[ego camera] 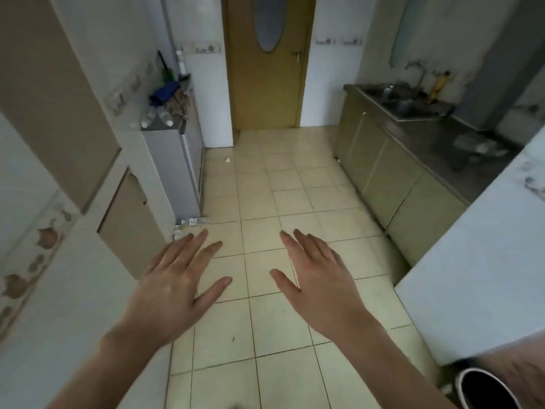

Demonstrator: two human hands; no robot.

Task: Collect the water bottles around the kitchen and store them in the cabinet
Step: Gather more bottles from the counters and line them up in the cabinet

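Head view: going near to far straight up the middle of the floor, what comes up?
Hands: left, right → bare floor tiles → white scrap on the floor → wooden door.

1. Floor [283, 202]: pale cream tiles with dark grout lines.
2. Door [267, 84] at 12 o'clock: ochre brown with a grey oval pane.
3. Cabinets [392, 184] at 2 o'clock: olive green.
4. Bin [483, 391] at 5 o'clock: white rim, black inside.
5. Wall [32, 261] at 9 o'clock: white with brown motifs.
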